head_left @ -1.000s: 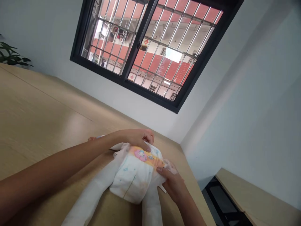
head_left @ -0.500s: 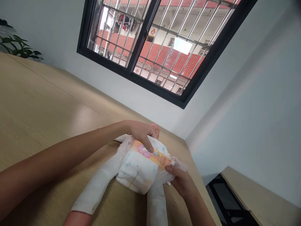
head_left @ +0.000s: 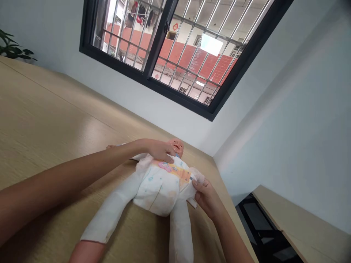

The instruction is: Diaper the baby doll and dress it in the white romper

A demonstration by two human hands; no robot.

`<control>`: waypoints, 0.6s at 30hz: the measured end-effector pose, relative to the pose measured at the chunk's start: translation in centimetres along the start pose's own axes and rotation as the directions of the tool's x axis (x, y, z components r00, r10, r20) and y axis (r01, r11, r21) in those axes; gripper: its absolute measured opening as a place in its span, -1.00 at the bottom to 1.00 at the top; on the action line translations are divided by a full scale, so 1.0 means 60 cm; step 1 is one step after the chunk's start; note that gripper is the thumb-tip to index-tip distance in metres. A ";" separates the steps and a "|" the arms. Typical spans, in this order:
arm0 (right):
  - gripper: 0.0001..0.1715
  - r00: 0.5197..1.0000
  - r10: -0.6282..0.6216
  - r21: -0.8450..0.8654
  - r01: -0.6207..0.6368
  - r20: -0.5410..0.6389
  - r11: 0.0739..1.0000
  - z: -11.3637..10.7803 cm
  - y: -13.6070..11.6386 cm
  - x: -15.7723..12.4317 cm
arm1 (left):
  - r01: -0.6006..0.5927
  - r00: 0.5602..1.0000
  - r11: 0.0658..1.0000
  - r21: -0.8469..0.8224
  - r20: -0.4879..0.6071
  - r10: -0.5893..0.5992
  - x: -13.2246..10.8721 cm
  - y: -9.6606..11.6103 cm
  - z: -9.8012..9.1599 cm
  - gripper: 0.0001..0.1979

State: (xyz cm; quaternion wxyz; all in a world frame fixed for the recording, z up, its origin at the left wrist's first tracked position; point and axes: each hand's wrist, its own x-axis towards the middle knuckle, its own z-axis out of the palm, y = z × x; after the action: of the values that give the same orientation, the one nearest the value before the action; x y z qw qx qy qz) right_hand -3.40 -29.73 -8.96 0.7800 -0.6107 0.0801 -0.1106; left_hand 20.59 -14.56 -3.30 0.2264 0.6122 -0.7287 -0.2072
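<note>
Right hand [head_left: 206,199]: thumb and fingers pinched on the side edge of a disposable diaper [head_left: 157,186], clenched at the hip of a baby doll [head_left: 177,147]. Left hand [head_left: 160,150]: fingers curled onto the diaper's printed waistband, just below the doll's head; cannot tell whether gripping or only pressing. Doll lies on its back on a pale wooden table [head_left: 55,109], head pointing away, legs toward the person, both sheathed in white wrapping [head_left: 108,215]. Farther off: a second wooden desk [head_left: 296,219] low at right, a potted plant [head_left: 11,49] at the table's far left corner, a white wall [head_left: 274,109], and a barred black-framed window [head_left: 148,71] showing a red-banded building [head_left: 186,54].
</note>
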 end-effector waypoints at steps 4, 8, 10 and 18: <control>-0.53 0.992 -0.002 0.051 0.008 -0.130 0.999 0.013 0.003 0.008 | -0.025 0.997 0.998 0.063 -0.065 0.029 0.001 -0.007 0.004 -0.78; -0.53 0.978 -0.023 0.035 0.031 -0.207 0.999 0.008 0.008 0.018 | -0.066 0.992 0.995 0.074 -0.099 0.073 0.001 -0.019 0.004 -0.79; -0.56 0.970 -0.027 0.021 0.033 -0.243 0.999 0.001 0.009 0.022 | -0.074 0.991 0.994 0.077 -0.105 0.082 0.002 -0.027 0.003 -0.79; -0.43 0.959 0.183 0.076 -0.170 -0.215 0.982 -0.022 -0.011 0.008 | -0.050 0.990 0.992 0.113 -0.124 0.064 0.007 -0.037 0.005 -0.79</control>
State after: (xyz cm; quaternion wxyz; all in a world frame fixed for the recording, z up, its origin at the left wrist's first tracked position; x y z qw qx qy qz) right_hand -3.33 -31.27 -8.65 0.7900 -0.5627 0.2174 -0.1100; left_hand 22.11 -15.32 -4.79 0.2445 0.6145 -0.7403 -0.1206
